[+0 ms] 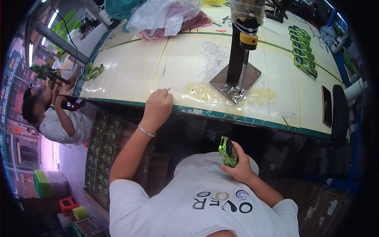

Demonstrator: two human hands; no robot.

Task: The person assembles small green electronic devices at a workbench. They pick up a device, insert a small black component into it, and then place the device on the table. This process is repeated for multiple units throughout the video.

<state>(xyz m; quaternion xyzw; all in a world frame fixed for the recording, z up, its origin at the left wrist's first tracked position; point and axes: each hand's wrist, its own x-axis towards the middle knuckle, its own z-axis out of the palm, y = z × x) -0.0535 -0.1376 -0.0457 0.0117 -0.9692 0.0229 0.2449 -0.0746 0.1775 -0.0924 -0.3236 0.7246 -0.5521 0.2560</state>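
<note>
My left hand [159, 104] is closed and rests at the front edge of the white worktable [130, 81]. A thin dark sliver [169, 89] shows by its fingertips; what the fingers hold, if anything, is hidden. Below the table edge, in front of my shirt, my right hand [241, 168] grips a green and black plastic housing [228, 152] on its side. A powered screwdriver [245, 59] with a yellow collar hangs point down beside a dark post, over a metal base plate [252, 75] on the table.
Several green housings [303, 55] stand in a row at the right, near a phone [327, 106]. Another green part [92, 72] lies at the left end. Plastic bags [166, 19] and a fan [122, 8] are at the back. A co-worker [59, 118] sits left, by trays of green parts [100, 154].
</note>
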